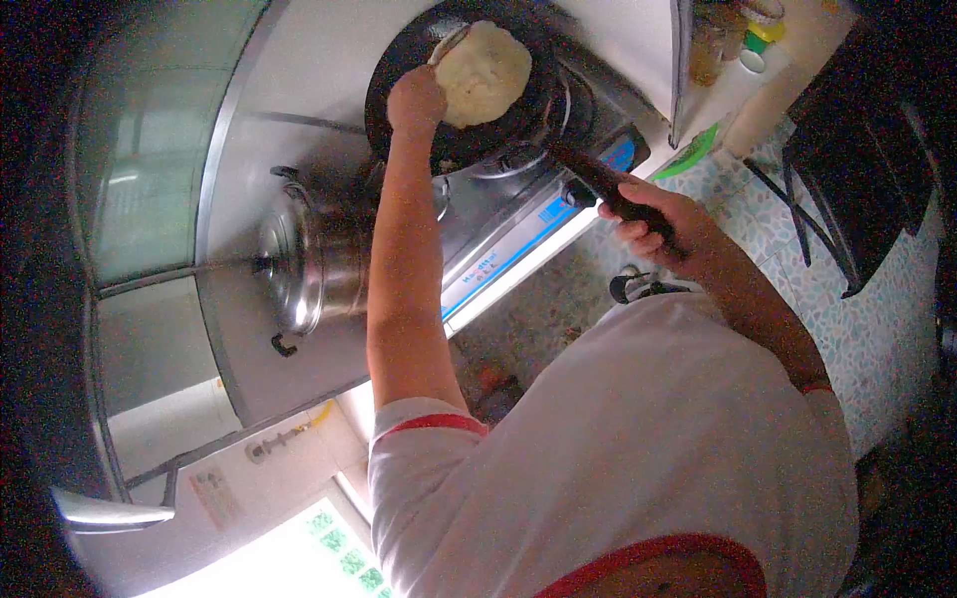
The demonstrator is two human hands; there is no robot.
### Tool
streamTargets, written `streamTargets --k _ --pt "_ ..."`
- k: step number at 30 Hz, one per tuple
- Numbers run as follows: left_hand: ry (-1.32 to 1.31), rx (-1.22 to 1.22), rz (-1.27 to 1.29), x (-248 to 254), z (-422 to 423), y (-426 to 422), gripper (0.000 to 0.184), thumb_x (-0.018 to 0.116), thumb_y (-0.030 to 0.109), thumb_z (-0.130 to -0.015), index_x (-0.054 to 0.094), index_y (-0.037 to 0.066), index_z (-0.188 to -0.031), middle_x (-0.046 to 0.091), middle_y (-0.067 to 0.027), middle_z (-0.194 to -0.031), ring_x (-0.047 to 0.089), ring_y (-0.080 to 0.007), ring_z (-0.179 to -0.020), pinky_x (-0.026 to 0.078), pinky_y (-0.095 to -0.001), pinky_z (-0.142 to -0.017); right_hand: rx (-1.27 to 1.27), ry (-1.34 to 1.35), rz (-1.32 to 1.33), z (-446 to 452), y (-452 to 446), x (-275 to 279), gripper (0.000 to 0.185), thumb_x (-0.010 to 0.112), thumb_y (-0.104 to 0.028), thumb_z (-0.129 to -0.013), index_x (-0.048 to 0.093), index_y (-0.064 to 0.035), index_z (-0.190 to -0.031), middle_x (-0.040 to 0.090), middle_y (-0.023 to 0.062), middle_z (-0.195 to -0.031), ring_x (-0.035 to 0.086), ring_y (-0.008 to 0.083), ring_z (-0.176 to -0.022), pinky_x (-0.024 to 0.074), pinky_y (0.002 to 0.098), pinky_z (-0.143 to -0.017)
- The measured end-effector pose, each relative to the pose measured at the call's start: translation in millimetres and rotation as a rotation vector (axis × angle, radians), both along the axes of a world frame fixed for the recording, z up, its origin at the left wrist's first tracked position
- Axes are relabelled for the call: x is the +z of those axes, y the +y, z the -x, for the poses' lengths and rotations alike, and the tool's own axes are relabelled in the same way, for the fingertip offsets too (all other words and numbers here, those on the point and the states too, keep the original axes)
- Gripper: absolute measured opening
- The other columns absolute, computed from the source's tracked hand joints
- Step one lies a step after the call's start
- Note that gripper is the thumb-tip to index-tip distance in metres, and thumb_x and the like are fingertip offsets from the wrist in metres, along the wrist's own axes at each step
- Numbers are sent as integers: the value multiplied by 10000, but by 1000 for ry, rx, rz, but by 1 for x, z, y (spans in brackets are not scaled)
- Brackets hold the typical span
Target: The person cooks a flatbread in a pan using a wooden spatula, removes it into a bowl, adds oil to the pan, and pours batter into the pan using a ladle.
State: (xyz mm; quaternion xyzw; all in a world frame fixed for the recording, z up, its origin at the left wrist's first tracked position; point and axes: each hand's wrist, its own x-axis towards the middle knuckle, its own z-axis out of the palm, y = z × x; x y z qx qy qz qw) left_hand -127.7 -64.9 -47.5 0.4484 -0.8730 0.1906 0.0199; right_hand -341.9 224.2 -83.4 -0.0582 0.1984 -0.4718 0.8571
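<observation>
A round, pale flatbread [488, 75] lies in a dark frying pan [387, 75] on the gas stove [478, 214]. My left hand [417, 103] reaches over the pan, closed on a thin metal utensil [451, 44] at the flatbread's left edge. The utensil's kind is hard to make out, since the fingers cover much of it. My right hand [663, 221] is wrapped round the pan's long black handle [588, 171], in front of the stove.
A lidded steel pot [334, 254] with black handles stands left of the stove. At upper right, containers [756, 45] sit near a green object [690, 152]. A black folding chair [857, 169] stands on the patterned floor [743, 214]. A window [155, 130] is at left.
</observation>
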Motion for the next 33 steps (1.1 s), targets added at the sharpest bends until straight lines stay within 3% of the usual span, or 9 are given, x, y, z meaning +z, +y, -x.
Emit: streamTargets --k 3,10,13,16,20,22,25,28,33 --pt "-181 -80 -50 -9 17 12 220 423 171 -777 576 79 -904 591 -124 -811 574 -290 -782 468 -381 -690 26 -34 9 0 -1 -5 372 464 -196 -839 340 -78 -1168 468 58 -838 395 38 -544 312 122 -364" --pt "73 -195 -415 49 -25 82 251 423 227 -814 576 119 -981 585 -113 -909 560 -300 -809 449 -380 -718 -23 -66 -18 -2 -1 6 196 481 -193 -835 448 -65 -980 521 53 -781 454 66 -524 346 153 -361" --pt "-65 -178 -266 63 -73 85 242 415 223 -822 590 124 -956 594 -107 -872 566 -298 -795 453 -379 -707 -30 -80 -21 -3 0 5 195 480 -188 -836 446 -59 -979 520 53 -781 459 68 -532 347 154 -364" --pt "-219 62 -376 70 -72 85 231 426 235 -817 601 144 -937 603 -95 -848 576 -283 -785 457 -379 -709 -38 -65 -26 -4 0 5 198 489 -202 -832 450 -64 -968 517 47 -772 455 63 -522 338 153 -355" --pt "-65 295 -103 53 -62 64 220 435 238 -803 613 154 -904 603 -111 -842 584 -289 -771 470 -402 -681 66 3 5 0 -2 -2 219 503 -266 -821 473 -78 -928 504 18 -688 425 46 -460 320 152 -335" --pt "89 286 -4 43 -55 46 215 436 218 -791 619 149 -882 601 -129 -835 585 -299 -763 475 -414 -665 65 -21 5 1 -2 -3 297 477 -221 -834 385 -85 -1082 471 40 -782 405 39 -514 316 134 -352" --pt "89 -135 106 19 -45 29 222 426 169 -767 618 133 -873 600 -141 -825 587 -301 -759 481 -403 -659 35 -3 -12 0 0 -1 369 463 -200 -841 335 -91 -1169 453 49 -826 390 32 -540 314 122 -363" --pt "-103 108 -92 1 -5 24 239 421 142 -749 605 132 -901 600 -127 -834 583 -294 -775 478 -384 -681 51 -31 -11 1 -1 -8 371 463 -200 -841 334 -90 -1171 458 49 -828 390 29 -543 316 120 -365" --pt "-62 9 -211 10 7 42 284 420 118 -758 592 198 -968 600 -111 -843 579 -285 -780 471 -387 -677 7 -29 -12 -2 0 1 368 463 -201 -841 339 -87 -1168 481 54 -839 402 29 -537 322 126 -361"
